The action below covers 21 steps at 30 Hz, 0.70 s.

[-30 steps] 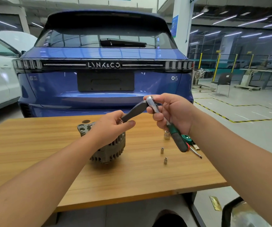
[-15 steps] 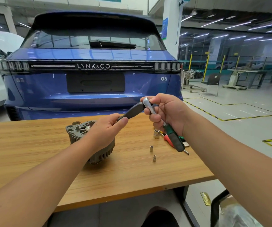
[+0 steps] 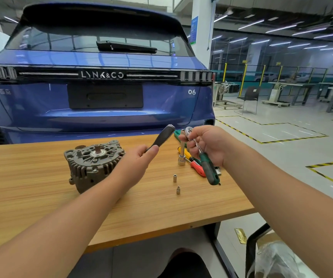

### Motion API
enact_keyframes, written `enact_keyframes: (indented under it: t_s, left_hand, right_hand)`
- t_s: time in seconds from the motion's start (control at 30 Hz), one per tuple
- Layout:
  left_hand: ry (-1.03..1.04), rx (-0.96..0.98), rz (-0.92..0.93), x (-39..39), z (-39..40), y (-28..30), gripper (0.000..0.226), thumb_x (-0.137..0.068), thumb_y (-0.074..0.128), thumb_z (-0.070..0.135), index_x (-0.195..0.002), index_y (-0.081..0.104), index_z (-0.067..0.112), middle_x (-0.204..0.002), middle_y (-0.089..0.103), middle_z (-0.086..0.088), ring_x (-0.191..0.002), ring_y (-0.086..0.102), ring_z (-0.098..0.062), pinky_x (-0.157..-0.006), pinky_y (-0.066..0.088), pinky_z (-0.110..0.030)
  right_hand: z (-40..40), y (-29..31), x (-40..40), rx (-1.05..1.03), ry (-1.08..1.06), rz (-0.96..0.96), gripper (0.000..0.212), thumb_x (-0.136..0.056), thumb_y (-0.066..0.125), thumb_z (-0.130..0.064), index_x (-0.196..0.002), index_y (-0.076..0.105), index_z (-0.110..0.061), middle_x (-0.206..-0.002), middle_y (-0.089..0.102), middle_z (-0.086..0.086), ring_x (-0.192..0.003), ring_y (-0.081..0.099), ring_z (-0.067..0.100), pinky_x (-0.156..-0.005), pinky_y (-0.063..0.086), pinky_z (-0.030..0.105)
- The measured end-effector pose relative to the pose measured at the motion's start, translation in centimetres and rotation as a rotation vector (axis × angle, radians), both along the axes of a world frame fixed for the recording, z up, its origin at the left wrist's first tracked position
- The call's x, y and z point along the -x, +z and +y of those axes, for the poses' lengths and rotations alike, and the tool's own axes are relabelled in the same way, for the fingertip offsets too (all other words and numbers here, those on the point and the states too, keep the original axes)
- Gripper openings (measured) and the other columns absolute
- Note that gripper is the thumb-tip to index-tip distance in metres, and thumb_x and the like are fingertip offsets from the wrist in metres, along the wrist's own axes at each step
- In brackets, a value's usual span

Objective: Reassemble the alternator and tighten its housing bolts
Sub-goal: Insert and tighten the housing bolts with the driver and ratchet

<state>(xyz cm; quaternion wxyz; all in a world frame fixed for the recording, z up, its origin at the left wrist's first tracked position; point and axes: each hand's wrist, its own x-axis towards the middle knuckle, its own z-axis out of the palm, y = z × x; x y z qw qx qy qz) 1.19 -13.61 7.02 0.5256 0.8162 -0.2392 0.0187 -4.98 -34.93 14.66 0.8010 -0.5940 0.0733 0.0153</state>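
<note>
A dark handle (image 3: 162, 137) is pinched by the left hand (image 3: 139, 159) and a ratchet (image 3: 201, 155) is gripped by the right hand (image 3: 207, 145), right of the alternator (image 3: 93, 163) on the table (image 3: 31, 193).

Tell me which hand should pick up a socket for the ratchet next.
Probably left. The right hand grips the ratchet by its head, while the left hand holds only a dark handle it would set down first; the sockets stand between both hands.

Grey finned alternator (image 3: 93, 164) on wood bench, tilted, shaft end up (rusty), left of ratchet (image 3: 202, 157), untouched.
</note>
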Motion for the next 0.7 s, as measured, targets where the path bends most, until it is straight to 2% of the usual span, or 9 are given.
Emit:
enact_keyframes:
  t_s: [0.1, 0.27, 0.4, 0.53, 0.63, 0.7]
  left_hand:
    - [0.027, 0.023, 0.095, -0.1, -1.1, -2.1, 0.049, -0.098, 0.046, 0.065, -0.093, 0.063, 0.02, -0.064, 0.048, 0.01, -0.056, 0.042, -0.009, -0.056, 0.037, -0.03]
    - [0.051, 0.12, 0.229, -0.3, -2.0, -5.4, 0.045, -0.1, 0.045, 0.062, -0.092, 0.062, 0.02, -0.067, 0.046, 0.007, -0.061, 0.04, -0.012, -0.058, 0.034, -0.031]
    - [0.129, 0.144, 0.235, -0.9, -2.4, -7.2, 0.049, -0.1, 0.044, 0.062, -0.094, 0.063, 0.017, -0.068, 0.048, 0.005, -0.063, 0.041, -0.016, -0.062, 0.034, -0.037]
    - [0.17, 0.146, 0.195, -1.3, -2.3, -8.6, 0.05, -0.101, 0.044, 0.06, -0.095, 0.063, 0.015, -0.068, 0.049, 0.004, -0.064, 0.045, -0.016, -0.062, 0.038, -0.039]
    - [0.152, 0.156, 0.166, -1.3, -2.2, -9.4, 0.042, -0.102, 0.045, 0.059, -0.091, 0.062, 0.021, -0.065, 0.048, 0.01, -0.063, 0.045, -0.012, -0.063, 0.038, -0.038]
    - [0.119, 0.156, 0.15, -1.0, -2.2, -9.6, 0.037, -0.101, 0.047, 0.058, -0.087, 0.06, 0.026, -0.06, 0.045, 0.016, -0.056, 0.041, -0.005, -0.062, 0.035, -0.036]
  right_hand:
    - [-0.8, -1.2, -0.2, 0.012, -0.017, 0.02, 0.039, -0.094, 0.047, 0.004, -0.133, 0.045, 0.003, -0.1, 0.07, 0.016, -0.052, 0.048, 0.006, -0.045, 0.044, 0.016]
    - [-1.9, -2.6, -0.9, 0.02, -0.017, 0.011, 0.032, -0.099, 0.051, -0.001, -0.13, 0.044, -0.004, -0.109, 0.073, 0.021, -0.057, 0.052, 0.007, -0.049, 0.047, 0.017]
    - [-2.4, -3.9, -1.4, -0.019, -0.01, 0.006, 0.026, -0.1, 0.045, 0.003, -0.124, 0.046, -0.003, -0.112, 0.07, 0.028, -0.063, 0.061, 0.013, -0.052, 0.051, 0.02]
    - [-2.9, -5.4, -2.2, 0.004, -0.07, 0.009, 0.02, -0.101, 0.041, 0.004, -0.116, 0.054, 0.0, -0.106, 0.073, 0.027, -0.069, 0.07, 0.017, -0.056, 0.055, 0.023]
    - [-3.0, -7.1, -3.4, 0.183, -0.102, 0.087, 0.025, -0.101, 0.043, 0.004, -0.12, 0.058, 0.004, -0.097, 0.074, 0.02, -0.064, 0.068, 0.015, -0.055, 0.054, 0.023]
    - [-2.9, -8.7, -4.6, 0.443, -0.157, 0.157, 0.033, -0.101, 0.044, 0.004, -0.131, 0.056, 0.001, -0.097, 0.069, 0.017, -0.064, 0.066, 0.016, -0.055, 0.055, 0.023]
